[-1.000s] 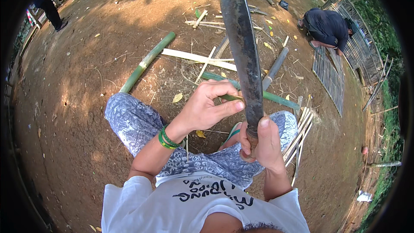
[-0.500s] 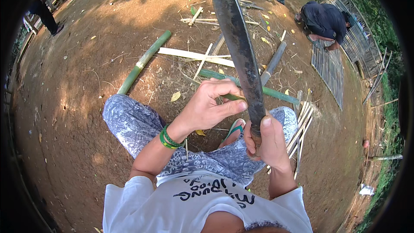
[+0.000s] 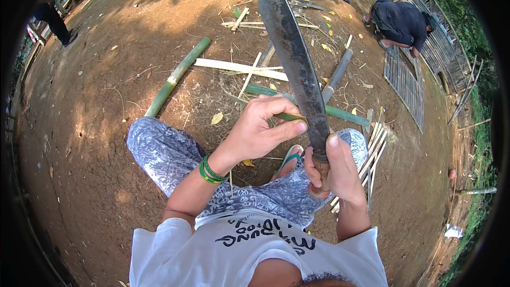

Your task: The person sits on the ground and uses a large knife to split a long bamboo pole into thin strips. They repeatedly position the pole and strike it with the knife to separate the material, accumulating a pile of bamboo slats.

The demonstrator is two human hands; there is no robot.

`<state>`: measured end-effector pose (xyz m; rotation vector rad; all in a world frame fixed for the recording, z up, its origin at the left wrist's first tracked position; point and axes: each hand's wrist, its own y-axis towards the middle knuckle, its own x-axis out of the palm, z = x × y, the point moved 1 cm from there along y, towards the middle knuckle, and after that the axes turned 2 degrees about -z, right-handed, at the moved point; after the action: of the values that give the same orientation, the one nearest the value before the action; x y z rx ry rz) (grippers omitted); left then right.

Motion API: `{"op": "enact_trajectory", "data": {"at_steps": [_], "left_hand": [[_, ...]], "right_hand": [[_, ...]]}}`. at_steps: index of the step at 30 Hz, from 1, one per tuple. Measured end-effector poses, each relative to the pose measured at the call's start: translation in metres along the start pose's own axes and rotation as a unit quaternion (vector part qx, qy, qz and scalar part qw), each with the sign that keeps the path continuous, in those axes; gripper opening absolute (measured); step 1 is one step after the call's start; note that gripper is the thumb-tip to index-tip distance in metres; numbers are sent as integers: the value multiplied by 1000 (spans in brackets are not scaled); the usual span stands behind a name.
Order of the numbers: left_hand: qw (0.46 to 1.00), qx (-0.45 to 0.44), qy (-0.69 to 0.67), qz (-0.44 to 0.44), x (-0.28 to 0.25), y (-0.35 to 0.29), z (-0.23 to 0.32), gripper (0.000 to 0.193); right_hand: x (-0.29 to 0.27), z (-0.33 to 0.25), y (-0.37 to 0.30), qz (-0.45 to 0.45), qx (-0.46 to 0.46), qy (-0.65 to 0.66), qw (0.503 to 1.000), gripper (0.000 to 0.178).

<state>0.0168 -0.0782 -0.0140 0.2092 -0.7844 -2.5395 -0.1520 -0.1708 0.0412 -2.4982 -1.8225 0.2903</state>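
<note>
A machete [image 3: 297, 58] with a dark, worn blade points up and away from me. My right hand [image 3: 337, 172] grips its wooden handle [image 3: 322, 171], thumb lying near the base of the blade. In my left hand [image 3: 260, 130] a thin green bamboo strip [image 3: 288, 117] is pinched between thumb and fingers. The strip's end meets the lower part of the blade, and the left thumb sits close by it. Most of the strip's length is hidden behind the left hand.
On the ground ahead lie a green bamboo pole [image 3: 178, 77], a pale split slat [image 3: 241, 68] and a grey pole [image 3: 337, 77]. Several thin strips [image 3: 373, 162] rest by my right knee. Another person [image 3: 401, 24] crouches over a slatted bamboo panel [image 3: 401, 82] at far right.
The machete has tilted slightly, its tip a little further left and its handle shifted right. More of the green strip shows at the blade. The crouching person's hand has moved.
</note>
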Motion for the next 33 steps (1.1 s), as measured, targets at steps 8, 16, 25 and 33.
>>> {"op": "enact_trajectory", "data": {"at_steps": [8, 16, 25, 33], "left_hand": [[998, 12, 53, 27, -4, -8, -22, 18], [999, 17, -3, 32, -3, -8, -33, 19], [1000, -1, -7, 22, -2, -7, -28, 18], [999, 2, -32, 23, 2, 0, -32, 16]], "right_hand": [[3, 3, 1, 28, -41, -50, 997, 68], [4, 4, 4, 53, -83, -143, 985, 69], [-3, 4, 6, 13, -6, -44, 999, 66], [4, 0, 4, 127, -115, -286, 943, 48]]}}
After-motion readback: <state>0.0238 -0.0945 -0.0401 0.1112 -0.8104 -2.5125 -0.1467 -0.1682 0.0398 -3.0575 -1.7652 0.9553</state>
